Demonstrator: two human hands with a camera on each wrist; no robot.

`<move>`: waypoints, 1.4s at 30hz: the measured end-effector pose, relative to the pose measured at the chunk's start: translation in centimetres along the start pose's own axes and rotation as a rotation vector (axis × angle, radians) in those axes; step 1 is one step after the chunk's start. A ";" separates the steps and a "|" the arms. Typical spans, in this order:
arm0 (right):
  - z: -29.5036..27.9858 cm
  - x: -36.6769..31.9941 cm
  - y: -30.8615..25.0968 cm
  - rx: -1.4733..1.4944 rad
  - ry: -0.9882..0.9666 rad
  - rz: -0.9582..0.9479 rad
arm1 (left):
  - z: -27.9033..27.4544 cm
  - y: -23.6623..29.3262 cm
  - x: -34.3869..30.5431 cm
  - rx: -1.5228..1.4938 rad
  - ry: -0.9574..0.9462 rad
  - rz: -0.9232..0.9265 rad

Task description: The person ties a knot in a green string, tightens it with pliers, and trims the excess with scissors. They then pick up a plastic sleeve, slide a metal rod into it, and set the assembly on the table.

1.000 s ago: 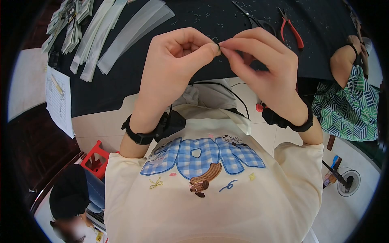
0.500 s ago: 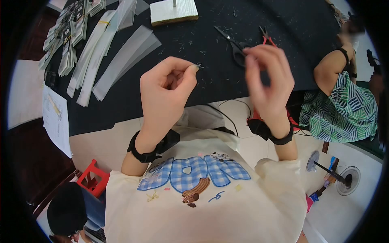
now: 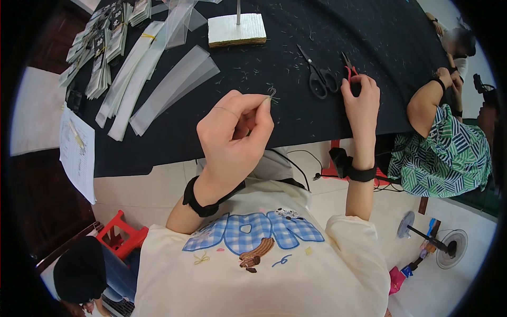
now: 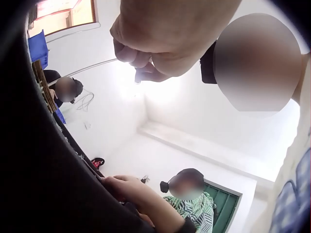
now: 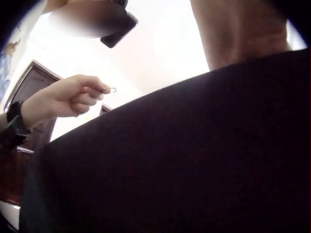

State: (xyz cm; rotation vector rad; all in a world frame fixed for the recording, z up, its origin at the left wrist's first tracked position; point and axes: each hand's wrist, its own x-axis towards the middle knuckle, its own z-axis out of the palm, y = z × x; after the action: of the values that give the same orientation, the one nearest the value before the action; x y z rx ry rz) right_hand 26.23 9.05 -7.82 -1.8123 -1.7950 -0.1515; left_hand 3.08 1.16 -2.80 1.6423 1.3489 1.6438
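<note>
In the head view my left hand (image 3: 235, 127) pinches a tiny bundle of thin wire with curled ends (image 3: 272, 94) between thumb and forefinger, above the black tabletop. The right wrist view also shows the left hand (image 5: 73, 97), with a small hook (image 5: 113, 90) jutting past its fingertips. To the right, my right hand (image 3: 362, 103) is down at the table, thumb and fingers around the red handles of the pliers (image 3: 349, 67). The pliers' tips point away from me. Black-handled scissors (image 3: 319, 79) lie just left of them, blades pointing away.
A white-topped block (image 3: 237, 33) with an upright metal rod stands at the back. Clear plastic strips (image 3: 177, 90) and bundles of printed cards (image 3: 100, 63) lie at the left, near a written sheet (image 3: 77, 153). Wire clippings are scattered over the black cloth (image 3: 285, 124).
My right hand has left the left fingertips, moved right and down to the table, and taken hold of the pliers. The left hand still pinches the wire bundle, whose curled ends now show.
</note>
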 end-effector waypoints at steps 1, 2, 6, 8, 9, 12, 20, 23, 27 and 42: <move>-0.1 0.0 -0.1 0.001 0.001 -0.001 | 0.0 0.0 0.0 0.001 0.005 0.009; -0.2 0.1 -0.3 -0.029 0.000 0.003 | 0.1 -0.1 0.1 0.000 0.005 0.010; 0.1 0.3 -0.7 -0.123 0.008 0.010 | 0.4 -0.1 0.1 0.029 0.019 0.042; 0.3 0.5 -0.3 -0.132 0.029 0.012 | 0.5 -0.1 0.1 0.033 0.013 0.012; 0.3 0.6 -0.1 -0.139 0.047 0.008 | 0.7 -0.1 0.1 -0.027 0.013 -0.055; -0.3 0.7 -0.1 0.050 0.051 0.108 | 0.6 0.0 0.2 -0.187 0.012 -0.234; -5.9 -2.5 -5.0 0.563 -0.148 -0.111 | -0.1 -0.4 1.5 -0.426 -0.123 -0.681; -6.2 -4.0 -6.0 0.539 -0.190 -0.316 | 0.0 -0.8 1.3 -0.484 -0.140 -0.706; -6.0 -4.5 -6.3 0.510 -0.195 -0.427 | 0.0 -0.7 1.5 -0.492 -0.152 -0.732; -3.3 -3.9 -6.5 1.867 -0.575 0.780 | 0.7 -2.7 1.4 -0.585 -0.070 -0.824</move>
State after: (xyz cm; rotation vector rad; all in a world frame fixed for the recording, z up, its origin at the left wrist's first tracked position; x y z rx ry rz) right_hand 20.75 3.62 -4.81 -0.8231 -0.5435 1.7804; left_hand 2.67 3.75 -4.50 0.6550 1.1243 1.2657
